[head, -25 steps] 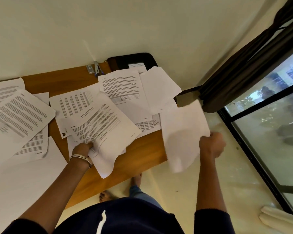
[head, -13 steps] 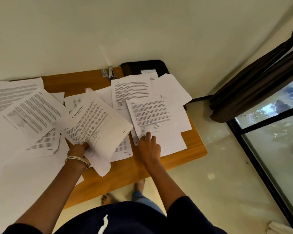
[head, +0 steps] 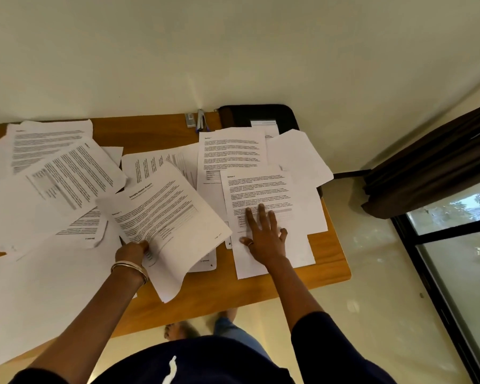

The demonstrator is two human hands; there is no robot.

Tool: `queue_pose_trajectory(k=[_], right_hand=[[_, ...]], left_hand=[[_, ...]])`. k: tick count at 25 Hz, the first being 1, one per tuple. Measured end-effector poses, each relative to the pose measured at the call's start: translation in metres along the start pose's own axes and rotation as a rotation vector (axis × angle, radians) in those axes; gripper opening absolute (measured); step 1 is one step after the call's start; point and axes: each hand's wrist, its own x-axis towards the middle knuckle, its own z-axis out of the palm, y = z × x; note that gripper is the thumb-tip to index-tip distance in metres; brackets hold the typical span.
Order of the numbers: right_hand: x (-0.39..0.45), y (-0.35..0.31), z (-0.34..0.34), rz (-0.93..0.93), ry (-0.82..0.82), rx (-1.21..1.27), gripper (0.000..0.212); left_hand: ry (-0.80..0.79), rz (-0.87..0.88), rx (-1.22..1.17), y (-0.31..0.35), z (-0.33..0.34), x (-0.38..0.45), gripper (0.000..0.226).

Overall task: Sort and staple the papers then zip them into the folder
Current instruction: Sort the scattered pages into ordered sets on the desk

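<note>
Wooden counter (head: 275, 295) against a pale wall, strewn with printed papers (head: 67, 173) that overlap from its left end to its right. Dark curtain (head: 432, 173) and window (head: 455, 259) off to the right, over a light floor. Black folder (head: 261, 113) flat at the far right corner of the counter, partly covered by sheets. Thin sheaf (head: 164, 217) lifted and tilted over the middle of the counter, headed page uppermost, its near corner drooping past the counter edge. Printed page (head: 258, 189) flat on the right part of the counter, on top of other sheets. Right hand (head: 263, 239) palm down on that page, fingers straight and spread, ring on one finger. Left hand (head: 132, 252) gripping the sheaf at its near left edge, thumb pinching on top, the other fingers hidden beneath; bangles (head: 129, 268) on that wrist. Stapler (head: 201, 120) at the far edge near the wall, just left of the folder, with a small grey box (head: 189, 120) just beside it.
</note>
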Motion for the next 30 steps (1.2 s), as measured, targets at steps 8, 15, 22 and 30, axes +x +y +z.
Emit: queue_pose_trajectory(k=[8, 15, 22, 30], right_hand=[[0.001, 0.007, 0.006, 0.022, 0.03, 0.01, 0.08], [0.03, 0.001, -0.012, 0.086, 0.129, 0.106, 0.069], [0.073, 0.015, -0.041, -0.165, 0.269, 0.262, 0.047], [0.085, 0.049, -0.038, -0.062, 0.221, 0.061, 0.049]], left_hand=[[0.022, -0.068, 0.08, 0.008, 0.007, -0.007, 0.048], [0.091, 0.04, -0.234, 0.027, 0.019, -0.026, 0.048], [0.022, -0.021, -0.318, 0.026, 0.033, -0.009, 0.045], [0.127, -0.024, -0.445, 0.034, 0.059, -0.01, 0.038]])
